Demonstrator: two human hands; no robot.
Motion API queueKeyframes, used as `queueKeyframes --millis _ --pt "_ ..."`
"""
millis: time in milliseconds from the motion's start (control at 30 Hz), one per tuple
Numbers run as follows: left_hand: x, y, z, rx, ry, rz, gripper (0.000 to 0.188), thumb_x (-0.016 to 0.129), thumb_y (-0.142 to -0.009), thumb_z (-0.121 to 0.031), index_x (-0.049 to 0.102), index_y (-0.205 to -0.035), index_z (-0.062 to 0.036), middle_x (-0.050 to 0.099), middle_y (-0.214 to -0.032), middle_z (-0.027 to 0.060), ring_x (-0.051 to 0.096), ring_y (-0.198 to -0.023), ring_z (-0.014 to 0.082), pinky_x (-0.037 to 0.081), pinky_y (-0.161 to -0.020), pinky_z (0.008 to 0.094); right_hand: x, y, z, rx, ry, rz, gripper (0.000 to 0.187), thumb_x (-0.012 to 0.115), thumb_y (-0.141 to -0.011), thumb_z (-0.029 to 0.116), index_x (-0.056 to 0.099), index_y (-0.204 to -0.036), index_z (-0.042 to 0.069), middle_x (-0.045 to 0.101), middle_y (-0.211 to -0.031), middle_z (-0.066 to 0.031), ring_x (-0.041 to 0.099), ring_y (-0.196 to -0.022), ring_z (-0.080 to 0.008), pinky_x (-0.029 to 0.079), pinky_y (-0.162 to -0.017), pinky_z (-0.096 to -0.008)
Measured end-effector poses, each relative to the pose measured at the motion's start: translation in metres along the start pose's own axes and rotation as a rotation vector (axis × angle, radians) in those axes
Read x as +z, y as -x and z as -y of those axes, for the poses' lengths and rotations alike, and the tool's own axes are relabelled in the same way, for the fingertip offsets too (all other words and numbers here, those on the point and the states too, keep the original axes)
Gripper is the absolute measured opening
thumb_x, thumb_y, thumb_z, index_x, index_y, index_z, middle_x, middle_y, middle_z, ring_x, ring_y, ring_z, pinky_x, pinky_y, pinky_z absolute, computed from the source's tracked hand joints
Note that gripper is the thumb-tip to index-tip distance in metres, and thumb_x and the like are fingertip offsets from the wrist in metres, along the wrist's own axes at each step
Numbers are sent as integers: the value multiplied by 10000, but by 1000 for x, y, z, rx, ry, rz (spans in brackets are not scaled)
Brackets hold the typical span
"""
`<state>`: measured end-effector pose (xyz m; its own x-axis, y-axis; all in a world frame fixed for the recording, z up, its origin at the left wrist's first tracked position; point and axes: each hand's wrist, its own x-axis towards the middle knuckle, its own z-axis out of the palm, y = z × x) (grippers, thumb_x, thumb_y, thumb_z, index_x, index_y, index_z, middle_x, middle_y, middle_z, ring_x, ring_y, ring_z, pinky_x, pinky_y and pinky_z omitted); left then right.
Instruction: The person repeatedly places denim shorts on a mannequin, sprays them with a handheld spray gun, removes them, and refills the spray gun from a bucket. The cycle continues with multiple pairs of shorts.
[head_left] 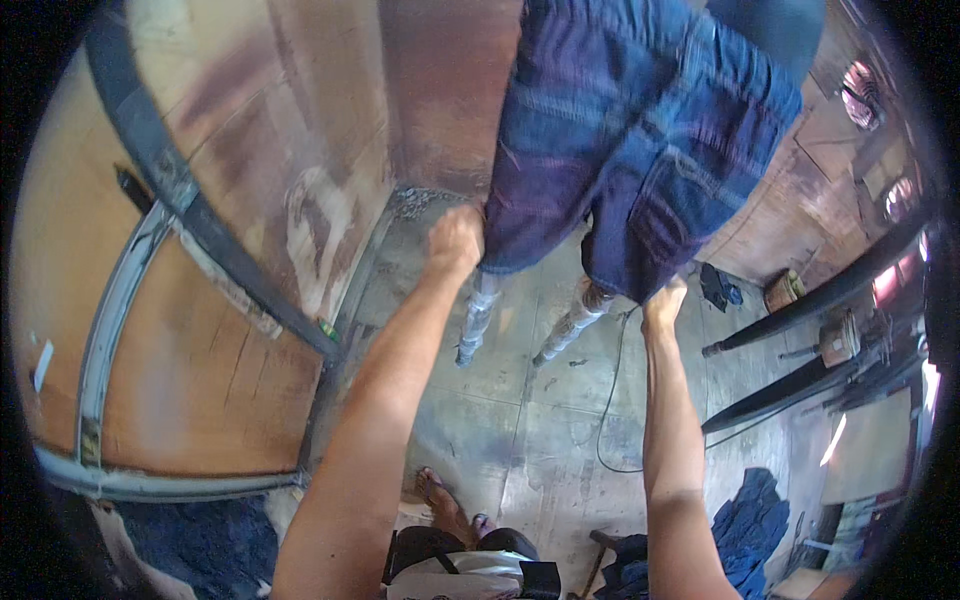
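A pair of dark blue denim shorts point(640, 140) with an elastic waistband hangs in front of me, waist up, tinged purple in places. Out of its leg openings come two whitish, wrapped-looking posts point(478, 315), which reach down toward the floor. My left hand point(457, 240) is closed at the hem of the left leg opening. At the lower outer corner of the right leg opening, my right hand point(665, 300) is closed on the hem. Both arms stretch forward. What fills the shorts inside is hidden.
A stained wooden panel with a curved dark frame point(140, 110) stands on the left. Dark bars point(820, 285) slant in from the right, near a small bucket point(785, 290). A thin cable point(605, 420) loops over the grey floor point(500, 400). Dark cloth point(750, 525) lies at the lower right.
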<state>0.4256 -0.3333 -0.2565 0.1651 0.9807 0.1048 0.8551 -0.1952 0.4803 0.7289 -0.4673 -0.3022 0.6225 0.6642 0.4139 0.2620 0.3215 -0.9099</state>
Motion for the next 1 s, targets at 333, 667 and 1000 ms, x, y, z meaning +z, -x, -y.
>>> queueKeyframes --millis 333,667,1000 --pt "241 150 111 -311 101 180 521 318 -1063 -375 733 -1045 -61 710 -1094 192 686 -1024 370 525 -910 484 -89 177 -243 247 896 115 420 586 -904 354 655 -1044 -36 691 -1021 -187 645 -929 -390 518 -858 -489" --pt "400 403 256 -586 230 380 591 302 -1059 -412 742 -927 -41 720 -972 208 689 -931 417 524 -876 518 -107 461 -313 540 1390 413 565 687 -856 523 701 -1153 42 734 -987 -188 695 -885 -321 547 -803 -441" --pt "502 795 487 -1009 -62 882 343 499 -986 -350 680 -1130 -96 719 -1097 177 678 -1055 354 537 -882 485 -101 805 -349 677 1055 1620 549 721 -841 513 714 -1135 50 727 -954 -144 669 -825 -266 538 -741 -401"
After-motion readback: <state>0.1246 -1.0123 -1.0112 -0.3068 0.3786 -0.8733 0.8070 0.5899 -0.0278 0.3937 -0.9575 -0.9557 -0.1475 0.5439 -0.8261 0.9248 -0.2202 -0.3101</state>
